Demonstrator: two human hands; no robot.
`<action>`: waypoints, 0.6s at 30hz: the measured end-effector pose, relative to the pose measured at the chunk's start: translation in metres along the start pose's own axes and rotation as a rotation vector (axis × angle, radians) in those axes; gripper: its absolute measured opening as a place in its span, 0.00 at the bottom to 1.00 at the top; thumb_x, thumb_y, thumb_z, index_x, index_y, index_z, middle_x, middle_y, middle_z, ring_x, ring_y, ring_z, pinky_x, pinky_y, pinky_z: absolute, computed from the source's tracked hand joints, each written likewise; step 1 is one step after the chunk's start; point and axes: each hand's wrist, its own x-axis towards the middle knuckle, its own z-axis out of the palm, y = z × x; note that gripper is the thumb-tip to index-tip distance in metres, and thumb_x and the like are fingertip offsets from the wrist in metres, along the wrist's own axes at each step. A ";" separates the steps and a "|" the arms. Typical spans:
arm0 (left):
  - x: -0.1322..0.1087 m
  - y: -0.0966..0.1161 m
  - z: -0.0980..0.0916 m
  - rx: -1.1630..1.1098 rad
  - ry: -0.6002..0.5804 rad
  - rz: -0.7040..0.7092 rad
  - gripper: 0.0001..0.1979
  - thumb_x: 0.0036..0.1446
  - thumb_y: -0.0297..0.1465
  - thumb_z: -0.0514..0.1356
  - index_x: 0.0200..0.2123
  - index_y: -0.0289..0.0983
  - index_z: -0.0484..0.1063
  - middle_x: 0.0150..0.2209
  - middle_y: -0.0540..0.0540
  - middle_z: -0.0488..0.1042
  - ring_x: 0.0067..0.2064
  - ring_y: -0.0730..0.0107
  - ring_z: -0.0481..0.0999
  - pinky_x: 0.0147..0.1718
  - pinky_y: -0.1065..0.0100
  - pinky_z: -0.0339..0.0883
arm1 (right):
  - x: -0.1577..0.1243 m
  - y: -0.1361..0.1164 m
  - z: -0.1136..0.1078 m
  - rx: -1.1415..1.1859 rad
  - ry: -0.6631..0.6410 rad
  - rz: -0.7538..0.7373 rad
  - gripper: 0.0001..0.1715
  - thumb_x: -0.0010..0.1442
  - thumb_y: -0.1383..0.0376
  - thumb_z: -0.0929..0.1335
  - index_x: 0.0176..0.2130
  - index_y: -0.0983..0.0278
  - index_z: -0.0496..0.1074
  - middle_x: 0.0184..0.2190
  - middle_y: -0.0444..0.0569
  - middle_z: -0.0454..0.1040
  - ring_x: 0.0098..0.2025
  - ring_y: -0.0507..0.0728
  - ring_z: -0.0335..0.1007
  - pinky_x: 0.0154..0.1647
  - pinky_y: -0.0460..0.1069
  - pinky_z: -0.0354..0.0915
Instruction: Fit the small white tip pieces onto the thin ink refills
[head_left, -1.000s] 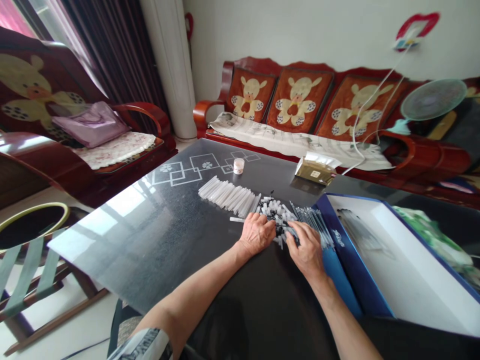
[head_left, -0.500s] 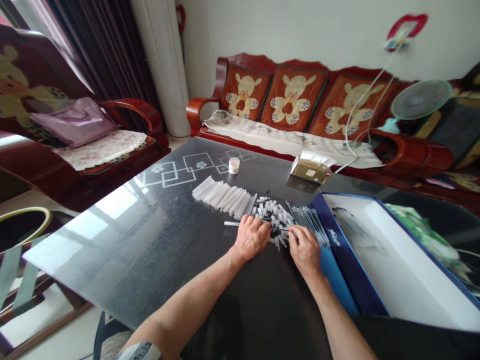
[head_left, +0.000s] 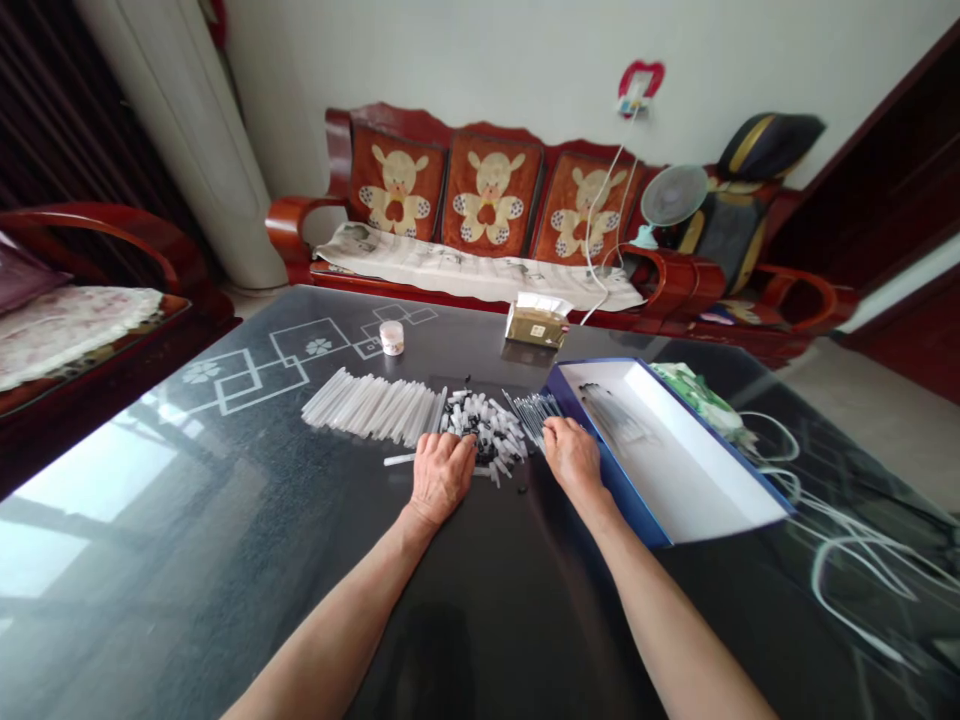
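Observation:
My left hand (head_left: 442, 475) rests on the table with its fingers curled round a translucent white tube (head_left: 397, 460), one end of which sticks out to the left. Just beyond it lies a row of similar tubes (head_left: 379, 405). A heap of small white and black cap-like pieces (head_left: 487, 425) sits between my hands, partly behind the left fingers. My right hand (head_left: 571, 455) reaches to the thin, dark-tipped rods (head_left: 534, 412), which look like pen refills. Its fingers are bent together at their near end; whatever they grip is hidden.
A blue box with a white inside (head_left: 675, 470) stands right of my right hand, holding some thin rods (head_left: 615, 410). Farther back are a small round tub (head_left: 391, 338) and a tissue pack (head_left: 536, 322). White cables (head_left: 847, 560) lie at the right, beside a green packet (head_left: 697, 395).
The view has turned right. My right hand has moved away from the left hand and the small pieces to the thin rods. The left hand still holds the tube.

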 end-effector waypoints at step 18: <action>0.001 0.008 0.000 -0.138 -0.064 0.159 0.14 0.63 0.24 0.49 0.47 0.37 0.71 0.38 0.43 0.74 0.37 0.64 0.68 0.42 0.59 0.64 | 0.024 -0.021 -0.003 0.200 -0.040 0.014 0.14 0.60 0.69 0.61 0.41 0.65 0.75 0.40 0.56 0.75 0.43 0.59 0.72 0.44 0.51 0.66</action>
